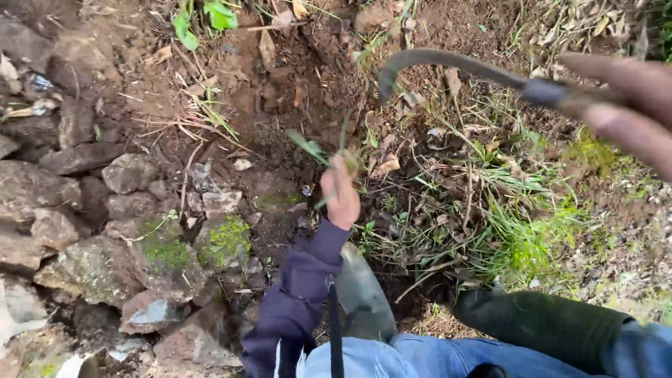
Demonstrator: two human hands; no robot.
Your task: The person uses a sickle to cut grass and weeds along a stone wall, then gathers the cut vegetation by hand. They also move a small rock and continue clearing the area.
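Gripping a tuft of green grass blades (316, 150) in the left hand (341, 194), fingers closed tight around the stems, just above the dark turned soil (294, 84) at the edge of a shallow dug patch. Held a sickle (448, 64) in the right hand (626, 105), fingers wrapped shut on the handle near the camera, blurred and large in view; curved dark blade arched out to the left, its hooked tip hanging over the soil just above and to the right of the left hand, apart from it. Judged the main risk as the blade tip catching the left fingers, given how near the tip stood to the gripped tuft and how little stem showed between fist and ground. Judged a second risk as the blade glancing off one of the mossy stones (164, 255) piled to the left, or off a root hidden in the soil, and skidding toward the dark rubber boots (542, 322) planted below. Judged also that the tuft could tear loose short, leaving roots behind. Looked thin and limp, the grass: a few narrow bright-green blades fanning out of the fist, with thicker, longer grass (518, 234) lying matted among dry straw to the right.
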